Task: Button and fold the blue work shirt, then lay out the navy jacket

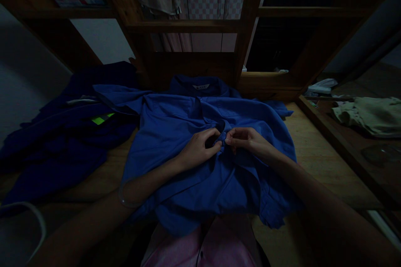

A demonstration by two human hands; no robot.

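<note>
A blue short-sleeved shirt (pixel 169 129) lies spread on a wooden surface, its collar with a white label (pixel 201 86) at the far side. My left hand (pixel 202 144) pinches a gathered fold of the shirt's front opening between thumb and fingers. Close beside it, the fingertips of my right hand (pixel 242 139) are pressed together on the same bit of cloth. Whether a button sits between the fingers is too small and dark to tell. The shirt's lower hem hangs over the near edge.
Dark blue clothing (pixel 62 133) with a bright green patch is heaped at the left. A wooden shelf frame (pixel 188 27) rises behind the shirt. On the right, beyond a raised wooden edge (pixel 332 146), lies a pale folded cloth (pixel 369 114). The room is dim.
</note>
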